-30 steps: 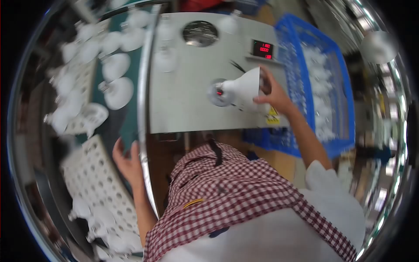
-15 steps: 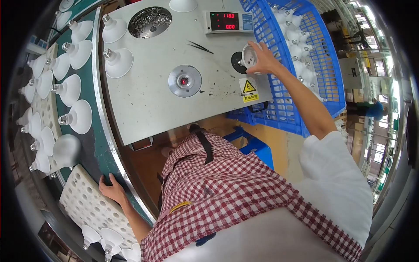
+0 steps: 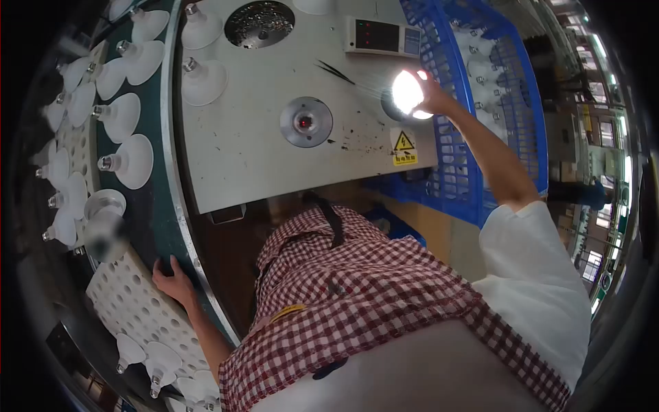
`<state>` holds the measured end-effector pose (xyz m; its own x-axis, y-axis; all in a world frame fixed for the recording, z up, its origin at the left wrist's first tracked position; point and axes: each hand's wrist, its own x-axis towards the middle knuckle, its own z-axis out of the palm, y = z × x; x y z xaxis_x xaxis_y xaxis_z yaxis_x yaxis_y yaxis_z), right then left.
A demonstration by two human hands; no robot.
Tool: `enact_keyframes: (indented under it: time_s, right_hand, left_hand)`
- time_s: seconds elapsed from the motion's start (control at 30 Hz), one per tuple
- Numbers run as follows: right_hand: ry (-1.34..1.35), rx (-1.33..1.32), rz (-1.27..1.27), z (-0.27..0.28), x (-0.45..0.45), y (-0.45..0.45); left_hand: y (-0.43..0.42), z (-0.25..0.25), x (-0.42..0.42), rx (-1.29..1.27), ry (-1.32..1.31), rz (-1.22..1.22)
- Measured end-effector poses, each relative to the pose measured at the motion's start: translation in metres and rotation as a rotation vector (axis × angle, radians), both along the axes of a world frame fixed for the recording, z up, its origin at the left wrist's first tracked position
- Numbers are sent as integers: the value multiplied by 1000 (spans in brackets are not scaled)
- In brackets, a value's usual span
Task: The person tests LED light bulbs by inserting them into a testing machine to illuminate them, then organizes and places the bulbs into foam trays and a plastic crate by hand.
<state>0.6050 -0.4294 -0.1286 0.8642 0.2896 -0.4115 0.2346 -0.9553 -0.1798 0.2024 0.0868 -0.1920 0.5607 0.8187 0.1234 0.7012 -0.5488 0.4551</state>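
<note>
My right hand [image 3: 434, 95] is closed around the rim of a light bulb [image 3: 408, 92], a wide reflector type, glowing bright white. The bulb sits over a dark round test spot on the grey machine top [image 3: 240, 151]; its base is hidden by glare. Down at the left, my left hand [image 3: 174, 283] rests on the green bench strip [image 3: 147, 226], fingers apart, beside a white foam board with round holes [image 3: 137, 288]. Whether it touches the board I cannot tell. A round metal fixture [image 3: 306, 122] with a red glow sits mid-machine.
A blue crate [image 3: 473, 137] of white bulbs stands at the right. A digital meter [image 3: 382, 36], black tweezers [image 3: 335, 71] and a metal-lined round opening [image 3: 261, 24] are on the machine. Several white bulbs [image 3: 134, 161] line the left bench. A yellow warning label [image 3: 405, 147] faces up.
The bulb in my right hand has lit up and the picture has darkened. The meter's red digits are no longer readable. The view has shifted slightly. Near the foam board, a blurred bulb has changed position.
</note>
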Motion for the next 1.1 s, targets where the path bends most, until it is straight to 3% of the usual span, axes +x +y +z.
enact_keyframes:
  time_s: [0.03,0.1,0.17,0.23,0.43,0.8,0.97,1.03,1.1]
  right_hand:
    - [-91,-170,67,17,-3,24]
    - [-87,-10,137,57,-16,65]
    - [-78,277,319,55,-28,99]
    - [-22,341,397,43,-46,139]
    - [48,118,421,23,-63,191]
    - [23,-4,524,8,-62,206]
    - [-113,-1,584,52,-62,210]
    - [388,668,67,90,-58,211]
    - [1123,1145,-211,73,-70,203]
  left_hand:
    - [1,-2,-2,13,9,-6]
    - [1,0,-2,43,12,-11]
    - [-1,0,1,30,-23,-10]
    - [1,-6,0,25,-33,12]
    - [-8,3,3,-17,-60,58]
    - [-15,12,7,-50,-83,66]
    - [-38,62,43,-183,-292,72]
    - [-57,84,76,-512,-532,-82]
    - [-88,118,117,-883,-570,-176]
